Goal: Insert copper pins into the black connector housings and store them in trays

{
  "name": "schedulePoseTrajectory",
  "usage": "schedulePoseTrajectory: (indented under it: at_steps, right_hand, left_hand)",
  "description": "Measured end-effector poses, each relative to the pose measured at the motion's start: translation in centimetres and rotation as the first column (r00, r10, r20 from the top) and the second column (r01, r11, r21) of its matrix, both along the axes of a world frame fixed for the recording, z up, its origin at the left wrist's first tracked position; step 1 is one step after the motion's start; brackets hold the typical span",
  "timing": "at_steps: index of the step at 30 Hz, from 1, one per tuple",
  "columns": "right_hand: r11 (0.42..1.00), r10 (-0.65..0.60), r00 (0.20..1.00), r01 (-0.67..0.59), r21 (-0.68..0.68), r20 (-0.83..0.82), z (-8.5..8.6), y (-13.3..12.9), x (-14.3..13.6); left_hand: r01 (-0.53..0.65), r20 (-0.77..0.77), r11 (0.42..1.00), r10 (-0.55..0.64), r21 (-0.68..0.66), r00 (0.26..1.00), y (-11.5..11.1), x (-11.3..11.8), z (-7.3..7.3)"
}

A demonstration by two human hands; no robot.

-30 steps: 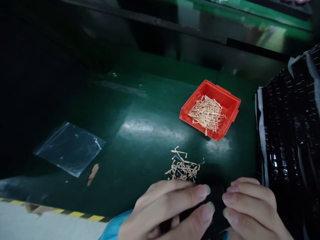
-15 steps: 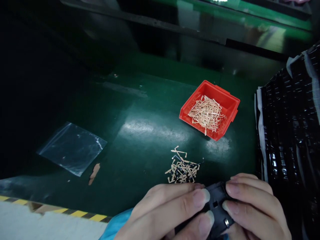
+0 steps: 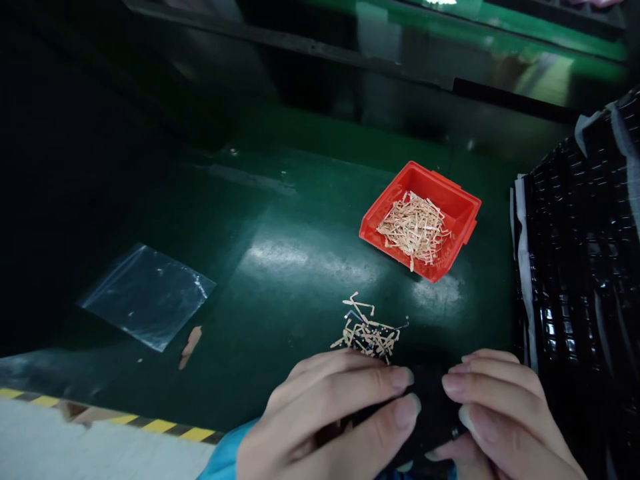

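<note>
At the bottom of the view a dark plastic part is held between both hands; it shows nearly black, so its details are hard to make out. My left hand is closed on its left side, with thumb and fingertips pressed to it. On the other side, my right hand grips the part with curled fingers. Just beyond the left hand lies a loose pile of thin, bent beige strips, partly covered by that hand.
Farther back, a red bin holds many similar beige strips. A clear plastic bag and a small brown scrap lie on the green tabletop. Stacked black trays line the right side. Yellow-black tape marks the front edge.
The dark part has tilted, and its face now looks darker, with the square hole no longer visible. My left fingers have shifted up slightly over the pile, and the right fingers have moved along the part.
</note>
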State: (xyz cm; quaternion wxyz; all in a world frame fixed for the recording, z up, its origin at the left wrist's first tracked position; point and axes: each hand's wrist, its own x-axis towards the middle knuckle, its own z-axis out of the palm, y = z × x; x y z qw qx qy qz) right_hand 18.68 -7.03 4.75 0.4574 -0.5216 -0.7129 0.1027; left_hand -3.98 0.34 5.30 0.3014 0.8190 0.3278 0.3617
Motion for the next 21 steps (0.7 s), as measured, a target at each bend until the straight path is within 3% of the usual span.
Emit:
schedulePoseTrajectory:
  at_steps: [2,5,7,9,12,15,18,21]
  right_hand:
    - [1.000,-0.025,0.999,0.025,-0.002,-0.029,0.1,0.3,-0.2]
    - [0.992,-0.118,0.982,0.123,0.026,-0.148,-0.6,0.7,-1.8]
    - [0.981,-0.193,0.950,0.195,-0.017,-0.246,-1.2,0.7,-2.8]
    - [0.964,-0.257,0.925,0.225,-0.141,-0.282,-1.5,0.6,-3.1]
    - [0.927,-0.249,0.932,0.151,-0.343,-0.265,-1.5,0.5,-2.4]
    - [0.906,-0.231,0.895,0.054,-0.420,-0.382,-1.1,0.8,-1.8]
    - [0.842,-0.294,0.775,-0.067,-0.535,-0.559,-1.0,0.9,-1.7]
    - [0.764,-0.386,0.671,-0.152,-0.627,-0.633,-1.2,0.6,-1.7]
  left_hand:
    - [0.029,0.054,0.999,-0.027,-0.043,0.998,0.3,0.5,-0.1]
    - [0.057,0.257,0.965,0.011,-0.255,0.966,0.1,2.0,-0.5]
    - [0.082,0.370,0.896,0.095,-0.436,0.924,-0.3,2.9,-0.8]
    - [0.109,0.420,0.802,0.187,-0.587,0.888,-0.6,3.3,-1.0]
    - [0.166,0.419,0.692,0.214,-0.703,0.882,-0.6,3.2,-1.0]
    - [0.191,0.392,0.618,0.207,-0.763,0.896,-0.7,3.0,-0.9]
    - [0.154,0.339,0.498,0.305,-0.853,0.890,-1.0,3.0,-1.2]
    - [0.188,0.328,0.380,0.346,-0.905,0.879,-1.4,3.0,-1.7]
